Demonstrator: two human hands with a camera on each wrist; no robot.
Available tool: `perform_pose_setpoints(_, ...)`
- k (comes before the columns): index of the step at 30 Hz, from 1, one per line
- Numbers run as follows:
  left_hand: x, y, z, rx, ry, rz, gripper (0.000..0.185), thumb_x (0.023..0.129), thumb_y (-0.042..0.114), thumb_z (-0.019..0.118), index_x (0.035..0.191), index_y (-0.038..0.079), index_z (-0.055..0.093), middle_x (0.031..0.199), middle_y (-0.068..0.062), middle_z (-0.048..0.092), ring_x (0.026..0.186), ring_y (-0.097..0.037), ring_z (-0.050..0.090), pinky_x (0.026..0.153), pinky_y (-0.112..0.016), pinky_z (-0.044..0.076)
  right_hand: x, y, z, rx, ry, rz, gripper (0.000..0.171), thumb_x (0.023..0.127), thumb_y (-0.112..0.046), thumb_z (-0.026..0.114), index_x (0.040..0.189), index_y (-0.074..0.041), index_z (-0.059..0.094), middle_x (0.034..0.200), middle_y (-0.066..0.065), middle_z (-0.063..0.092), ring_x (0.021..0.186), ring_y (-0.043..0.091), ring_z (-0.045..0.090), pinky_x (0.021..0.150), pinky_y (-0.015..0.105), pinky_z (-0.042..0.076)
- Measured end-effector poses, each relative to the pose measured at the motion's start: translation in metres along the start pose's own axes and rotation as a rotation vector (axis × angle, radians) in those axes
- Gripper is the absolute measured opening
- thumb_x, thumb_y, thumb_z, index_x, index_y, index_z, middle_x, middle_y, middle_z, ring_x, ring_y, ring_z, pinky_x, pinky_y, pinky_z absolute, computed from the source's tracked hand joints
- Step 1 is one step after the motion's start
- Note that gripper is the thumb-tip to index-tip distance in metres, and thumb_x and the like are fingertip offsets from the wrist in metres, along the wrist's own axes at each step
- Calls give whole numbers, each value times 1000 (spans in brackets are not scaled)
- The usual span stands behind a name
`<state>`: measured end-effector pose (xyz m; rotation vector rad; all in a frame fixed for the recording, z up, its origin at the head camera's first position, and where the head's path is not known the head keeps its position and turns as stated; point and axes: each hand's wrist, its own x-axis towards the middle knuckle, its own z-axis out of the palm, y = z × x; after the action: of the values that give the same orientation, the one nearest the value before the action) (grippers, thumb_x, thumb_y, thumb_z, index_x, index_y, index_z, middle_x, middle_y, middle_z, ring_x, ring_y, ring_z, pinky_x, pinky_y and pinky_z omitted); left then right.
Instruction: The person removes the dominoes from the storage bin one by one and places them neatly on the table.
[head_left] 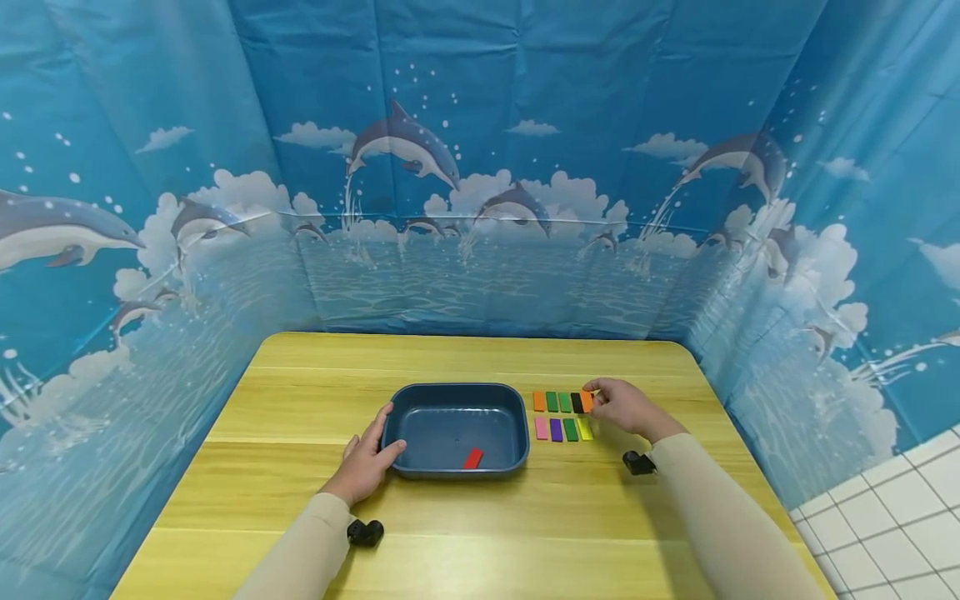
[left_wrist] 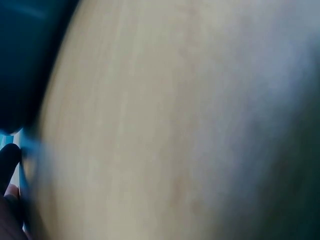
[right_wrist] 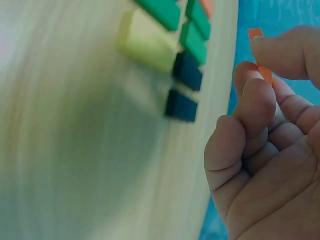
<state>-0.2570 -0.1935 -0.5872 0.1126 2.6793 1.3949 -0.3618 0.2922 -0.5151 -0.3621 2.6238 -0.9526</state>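
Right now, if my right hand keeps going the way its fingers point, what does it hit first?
The right hand, pinching an orange block, points leftward; the black block beside it probably comes first, though height above the table is unclear.

Blurred wooden table point(left_wrist: 150, 125) beside dark blue tray point(left_wrist: 25, 60)

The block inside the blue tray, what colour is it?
The block is red, seen best in the head view.
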Motion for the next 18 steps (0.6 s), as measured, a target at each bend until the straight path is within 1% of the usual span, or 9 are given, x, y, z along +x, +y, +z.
perform_pose_setpoints(4,0,1,0,-1,1,-3,75,111,39,52,171,32,8,177,-10,18,163,-37,20,128,-65,-10,-7,17,0,15,11,15,51,97,-4,62,145,7,54,93,8,61,71,18,45,68,35,42)
perform_pose_setpoints(8,-1,1,0,-9,1,-6,75,111,39,52,171,32,8,177,-11,18,163,-38,20,128,-65,-10,-14,26,2,23,20,35,52,94,-4,66,144,8,55,95,9,62,75,19,48,66,33,43)
perform_pose_setpoints(11,0,1,0,-15,-3,-8,75,110,40,53,171,32,9,177,-11,18,163,-38,20,128,-65,-10,-17,32,5,36,21,53,53,91,-2,69,142,9,57,94,9,62,75,19,49,64,31,43)
perform_pose_setpoints(18,1,-1,0,-19,-6,-4,76,110,40,52,171,32,8,177,-11,17,163,-39,19,127,-66,-11,-19,46,11,41,6,53,52,88,-3,72,137,9,60,98,9,65,82,19,54,71,31,47)
